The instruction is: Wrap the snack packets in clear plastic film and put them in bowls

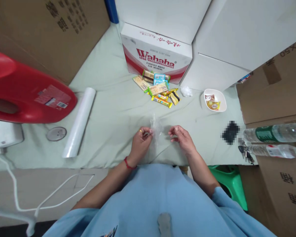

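My left hand point(141, 144) pinches the edge of a clear, thin plastic bag point(157, 126) near the front of the table. The bag hangs crumpled and see-through between my two hands. To its right is my right hand point(184, 140), apart from the bag, its fingers loosely bent and spread with nothing visible in them. Beyond the hands lies a pile of wrapped snacks point(159, 88), with yellow, green and blue packaging. A small crumpled ball of clear plastic point(186, 91) sits beside the pile.
A white bowl point(223, 104) with small packets stands at the right. Left are a plastic film roll point(80, 121), a round disc point(56, 134) and a red jug point(34, 89). Behind is a Wahaha carton point(156, 54). Bottles point(276, 150) and keys point(245, 153) lie far right.
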`<state>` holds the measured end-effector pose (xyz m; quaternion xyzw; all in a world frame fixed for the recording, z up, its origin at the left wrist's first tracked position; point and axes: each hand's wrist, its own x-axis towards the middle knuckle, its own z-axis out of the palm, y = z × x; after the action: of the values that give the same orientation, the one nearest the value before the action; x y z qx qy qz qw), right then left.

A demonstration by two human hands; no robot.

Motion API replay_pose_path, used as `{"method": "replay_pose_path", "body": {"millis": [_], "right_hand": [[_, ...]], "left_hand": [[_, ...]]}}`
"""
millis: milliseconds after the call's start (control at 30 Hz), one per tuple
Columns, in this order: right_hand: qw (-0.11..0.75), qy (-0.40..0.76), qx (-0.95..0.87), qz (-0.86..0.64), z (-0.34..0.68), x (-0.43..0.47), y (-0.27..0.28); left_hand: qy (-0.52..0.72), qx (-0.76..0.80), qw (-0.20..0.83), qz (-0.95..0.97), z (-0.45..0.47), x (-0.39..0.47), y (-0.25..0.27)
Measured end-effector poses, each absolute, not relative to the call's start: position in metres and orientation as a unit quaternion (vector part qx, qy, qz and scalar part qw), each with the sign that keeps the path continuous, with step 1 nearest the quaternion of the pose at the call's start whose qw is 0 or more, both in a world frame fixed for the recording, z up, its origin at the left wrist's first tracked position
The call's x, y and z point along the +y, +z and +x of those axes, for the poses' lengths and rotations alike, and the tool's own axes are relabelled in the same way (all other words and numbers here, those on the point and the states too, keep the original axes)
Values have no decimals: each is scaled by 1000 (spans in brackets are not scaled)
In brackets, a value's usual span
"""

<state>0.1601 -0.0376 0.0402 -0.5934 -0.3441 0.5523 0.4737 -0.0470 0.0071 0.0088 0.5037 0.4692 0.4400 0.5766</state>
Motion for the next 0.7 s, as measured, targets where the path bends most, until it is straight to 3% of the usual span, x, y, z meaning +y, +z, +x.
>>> {"method": "replay_pose_path", "body": {"millis": [267,533,700], "right_hand": [[420,561,-432,-568,147,-33,45],[449,529,-385,-609,175,-49,36],[452,581,-372,-566,174,-56,32]], "left_hand": [[415,450,481,628,-41,1,22],[431,535,484,542,-54,7,18],[426,540,509,517,-49,9,18]]}}
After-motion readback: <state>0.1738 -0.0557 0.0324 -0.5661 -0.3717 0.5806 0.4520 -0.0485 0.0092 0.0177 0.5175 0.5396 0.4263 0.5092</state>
